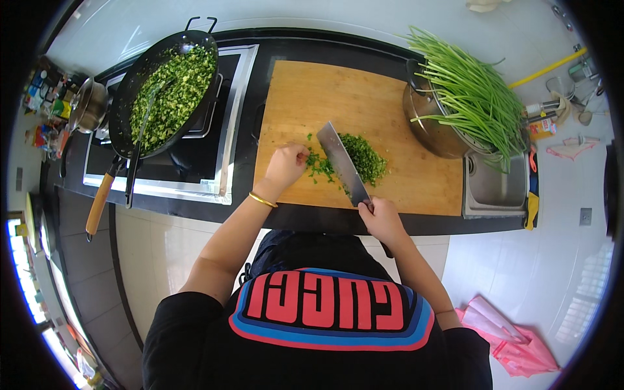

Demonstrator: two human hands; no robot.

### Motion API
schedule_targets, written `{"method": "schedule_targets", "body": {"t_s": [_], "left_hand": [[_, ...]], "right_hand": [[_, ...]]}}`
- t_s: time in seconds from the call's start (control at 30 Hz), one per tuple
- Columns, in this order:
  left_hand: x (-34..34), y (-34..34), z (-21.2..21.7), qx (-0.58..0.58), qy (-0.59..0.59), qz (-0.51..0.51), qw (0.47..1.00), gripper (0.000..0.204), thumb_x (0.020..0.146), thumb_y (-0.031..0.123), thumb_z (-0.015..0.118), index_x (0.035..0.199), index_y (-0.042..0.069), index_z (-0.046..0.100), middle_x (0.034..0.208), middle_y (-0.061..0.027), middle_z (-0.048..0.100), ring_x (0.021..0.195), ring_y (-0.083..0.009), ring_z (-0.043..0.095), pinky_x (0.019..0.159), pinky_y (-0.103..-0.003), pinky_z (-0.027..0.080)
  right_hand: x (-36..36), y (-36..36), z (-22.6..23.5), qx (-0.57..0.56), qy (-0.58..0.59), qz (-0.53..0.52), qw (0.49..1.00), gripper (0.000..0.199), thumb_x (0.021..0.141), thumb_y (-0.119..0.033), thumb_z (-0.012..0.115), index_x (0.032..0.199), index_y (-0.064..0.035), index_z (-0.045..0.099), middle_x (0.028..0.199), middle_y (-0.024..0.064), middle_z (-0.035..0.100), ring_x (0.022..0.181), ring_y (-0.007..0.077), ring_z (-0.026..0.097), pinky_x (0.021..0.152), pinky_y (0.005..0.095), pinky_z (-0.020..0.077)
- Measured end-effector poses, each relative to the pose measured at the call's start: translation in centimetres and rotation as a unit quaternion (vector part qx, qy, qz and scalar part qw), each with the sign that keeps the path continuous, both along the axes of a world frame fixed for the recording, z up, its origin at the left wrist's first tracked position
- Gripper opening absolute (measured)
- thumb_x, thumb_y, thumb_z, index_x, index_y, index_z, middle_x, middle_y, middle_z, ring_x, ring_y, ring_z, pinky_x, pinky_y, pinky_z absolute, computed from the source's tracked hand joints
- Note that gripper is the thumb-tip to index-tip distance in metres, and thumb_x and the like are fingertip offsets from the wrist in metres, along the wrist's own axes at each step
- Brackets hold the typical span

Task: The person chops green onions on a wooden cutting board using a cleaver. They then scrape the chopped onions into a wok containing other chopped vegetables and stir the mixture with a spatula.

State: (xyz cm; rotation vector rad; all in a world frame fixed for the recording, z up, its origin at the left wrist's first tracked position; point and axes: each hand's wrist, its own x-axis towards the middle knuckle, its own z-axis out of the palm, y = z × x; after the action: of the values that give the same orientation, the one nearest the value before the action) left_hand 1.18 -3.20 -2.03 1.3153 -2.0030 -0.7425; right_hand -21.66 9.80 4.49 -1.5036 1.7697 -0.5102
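My right hand grips the handle of a broad-bladed cleaver. The blade slants up and to the left over a wooden cutting board. Just right of the blade is a heap of finely chopped green leaves, and looser bits are scattered on its left. Beside those bits is my left hand, with a gold-coloured bracelet at the wrist. Its fingers are curled together, and whatever they may hold is too small to make out.
A wok of chopped greens with a spatula in it stands on the stove at left. At right, a metal pot carries long green stalks, next to a small sink. A lidded saucepan sits far left.
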Motion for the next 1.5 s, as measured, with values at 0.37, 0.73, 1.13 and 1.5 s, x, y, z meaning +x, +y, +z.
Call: {"method": "schedule_targets", "body": {"t_s": [0.37, 0.73, 1.13, 1.5], "left_hand": [[1.5, 1.4, -0.2, 0.083, -0.022, 0.077, 0.993, 0.006, 0.067, 0.006, 0.062, 0.073, 0.004, 0.063, 0.071, -0.0134, 0.06, 0.068, -0.0319, 0.059, 0.062, -0.039, 0.049], [3.5, 0.7, 1.4, -0.055, -0.096, -0.101, 0.989, 0.016, 0.07, 0.004, 0.062, 0.086, 0.007, 0.065, 0.083, -0.0096, 0.057, 0.076, -0.029, 0.058, 0.065, -0.035, 0.048], [2.4, 3.2, -0.4, 0.021, -0.068, 0.019, 0.997, 0.009, 0.069, 0.013, 0.066, 0.072, 0.004, 0.066, 0.07, -0.0093, 0.059, 0.067, -0.0255, 0.059, 0.062, -0.035, 0.048], [1.6, 4.1, -1.6, -0.008, -0.078, 0.079, 0.994, 0.007, 0.071, 0.011, 0.062, 0.067, 0.005, 0.061, 0.072, -0.0102, 0.057, 0.07, -0.0293, 0.057, 0.061, -0.039, 0.048]], "right_hand": [[1.2, -0.6, 1.4, 0.017, 0.028, 0.036, 0.999, 0.028, 0.081, -0.02, 0.056, 0.069, 0.0054, 0.055, 0.063, 0.0219, 0.056, 0.06, 0.0373, 0.056, 0.057, 0.0419, 0.0428], [2.3, -0.9, 1.8, 0.028, 0.015, 0.063, 0.997, 0.026, 0.081, -0.019, 0.055, 0.071, 0.0046, 0.055, 0.063, 0.0207, 0.056, 0.06, 0.0369, 0.056, 0.056, 0.041, 0.0424], [2.9, -0.6, 1.2, 0.04, 0.027, 0.075, 0.996, 0.026, 0.082, -0.019, 0.054, 0.071, 0.0053, 0.056, 0.066, 0.0232, 0.058, 0.062, 0.0387, 0.057, 0.058, 0.0424, 0.0446], [5.5, -1.1, -1.0, 0.044, 0.129, 0.129, 0.982, 0.025, 0.085, -0.017, 0.047, 0.074, 0.0044, 0.055, 0.068, 0.0257, 0.058, 0.067, 0.0416, 0.058, 0.064, 0.0484, 0.0459]]}}
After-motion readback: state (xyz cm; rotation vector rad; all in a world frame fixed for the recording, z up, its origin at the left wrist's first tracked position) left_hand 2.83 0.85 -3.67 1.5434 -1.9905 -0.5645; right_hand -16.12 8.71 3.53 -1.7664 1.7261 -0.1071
